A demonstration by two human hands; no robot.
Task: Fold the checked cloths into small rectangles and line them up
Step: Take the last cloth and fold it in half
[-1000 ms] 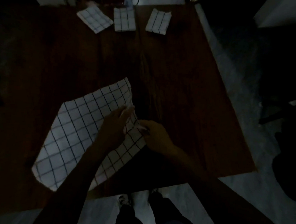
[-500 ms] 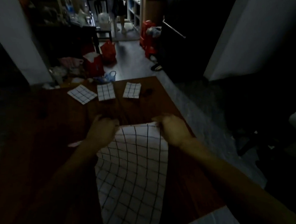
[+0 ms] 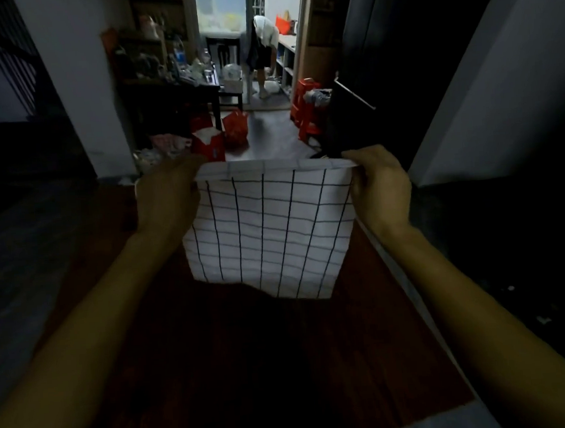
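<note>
A white cloth with a black check pattern hangs in the air above the dark wooden table. My left hand grips its top left corner and my right hand grips its top right corner. The top edge is stretched level between them and the cloth hangs down, its lower edge uneven above the table. The raised cloth and my hands hide the far end of the table, so the folded cloths there are out of sight.
The table's right edge runs along a pale floor. Beyond the table lie red bags and a cluttered dark side table. A person bends over in the lit doorway at the back.
Both hands picked the cloth up off the table, moved apart to its top corners and raised it. My view tilted upward, and the three folded cloths at the far end went behind it.
</note>
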